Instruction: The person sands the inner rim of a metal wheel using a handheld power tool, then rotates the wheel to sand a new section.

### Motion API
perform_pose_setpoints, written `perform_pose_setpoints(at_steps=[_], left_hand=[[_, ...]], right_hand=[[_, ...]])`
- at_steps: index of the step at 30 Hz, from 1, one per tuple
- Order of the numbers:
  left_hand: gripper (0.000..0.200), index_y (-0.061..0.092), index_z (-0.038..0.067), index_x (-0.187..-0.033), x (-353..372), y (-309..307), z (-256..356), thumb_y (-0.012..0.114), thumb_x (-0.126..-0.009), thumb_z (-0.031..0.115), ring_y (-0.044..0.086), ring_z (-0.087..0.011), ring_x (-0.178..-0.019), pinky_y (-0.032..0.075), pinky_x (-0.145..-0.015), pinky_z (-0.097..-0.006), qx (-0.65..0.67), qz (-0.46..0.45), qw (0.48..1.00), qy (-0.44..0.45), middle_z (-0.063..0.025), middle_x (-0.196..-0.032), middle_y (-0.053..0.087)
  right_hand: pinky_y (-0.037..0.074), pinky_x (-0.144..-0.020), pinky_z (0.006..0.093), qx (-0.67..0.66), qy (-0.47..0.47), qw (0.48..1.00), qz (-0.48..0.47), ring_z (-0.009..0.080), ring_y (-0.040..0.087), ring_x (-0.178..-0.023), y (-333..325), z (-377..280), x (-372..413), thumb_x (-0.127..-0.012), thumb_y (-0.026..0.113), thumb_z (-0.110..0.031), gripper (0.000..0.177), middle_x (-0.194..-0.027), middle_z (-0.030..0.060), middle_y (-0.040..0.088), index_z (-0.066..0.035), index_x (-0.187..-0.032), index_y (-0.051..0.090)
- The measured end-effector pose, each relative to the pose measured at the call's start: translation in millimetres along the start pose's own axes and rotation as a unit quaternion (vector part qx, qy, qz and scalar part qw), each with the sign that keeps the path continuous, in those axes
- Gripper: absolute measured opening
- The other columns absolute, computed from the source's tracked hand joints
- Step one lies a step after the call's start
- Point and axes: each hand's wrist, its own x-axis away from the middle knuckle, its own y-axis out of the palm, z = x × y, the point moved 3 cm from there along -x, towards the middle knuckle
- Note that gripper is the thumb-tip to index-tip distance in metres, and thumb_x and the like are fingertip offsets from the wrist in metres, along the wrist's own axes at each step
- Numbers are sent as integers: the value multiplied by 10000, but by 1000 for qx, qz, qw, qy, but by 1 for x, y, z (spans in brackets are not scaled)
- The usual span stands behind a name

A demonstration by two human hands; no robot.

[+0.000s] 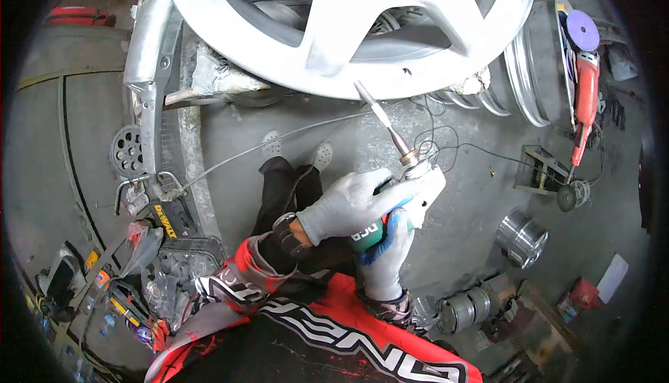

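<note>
Both my hands wear grey gloves and grip a green die grinder [368, 236] marked DCA. My left hand [355, 205], with a black watch at the wrist, wraps over the tool from above. Lower down, my right hand [391, 254] closes round the body from the right, its blue-coated fingers showing. A metal spindle and long pale bit [377, 110] point up and left from the tool. The bit's tip overlaps the near edge of a silver-white car wheel [334, 55]. A white piece [431, 198] sits at the tool's front, beside my left fingers.
A red polisher [586, 94] with a purple pad hangs at the right. Metal rims [523, 238] lie at lower right. Cables [481, 147] cross the floor. A metal machine arm [149, 69] and a DeWalt case [171, 221] stand at left.
</note>
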Motion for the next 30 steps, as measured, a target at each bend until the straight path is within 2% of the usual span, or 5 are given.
perform_pose_setpoints(at_steps=[3,19,22,28,30], left_hand=[[440,663,18,-1276,0,-1,0,691,-846,104,676,-318,-842,574,-717,-408,19,-3,1000,0,-156,-986,617],[420,664,12,-1250,3,-6,1,694,-848,129,698,-337,-913,584,-757,-401,12,56,998,30,-176,-1077,649],[416,662,5,-1248,7,-12,1,693,-850,122,699,-332,-908,584,-758,-402,12,28,999,20,-171,-1075,649],[414,658,2,-1248,-2,-5,2,696,-849,104,696,-333,-877,587,-743,-399,27,32,999,31,-175,-1061,645],[419,656,-1,-1251,-1,-5,3,698,-845,96,695,-333,-873,588,-734,-393,1,42,998,43,-175,-1062,646]], right_hand=[[493,-1005,368,-130,52,990,2,194,582,-1176,-1,7,2,-1006,532,-93,450,-1323,116,555,-8,-1439,446],[521,-924,363,-64,-19,997,47,181,633,-1095,5,0,3,-1065,533,-259,387,-1249,118,624,8,-1345,552],[457,-1038,378,-48,23,999,7,182,555,-1183,1,8,7,-948,546,-43,484,-1321,114,534,-13,-1422,451],[462,-1020,362,-78,27,996,32,181,560,-1148,3,1,2,-941,561,-82,488,-1287,112,542,-1,-1410,454],[521,-943,370,-41,-20,998,44,192,639,-1100,3,2,2,-1066,529,-294,423,-1232,116,632,16,-1354,546]])
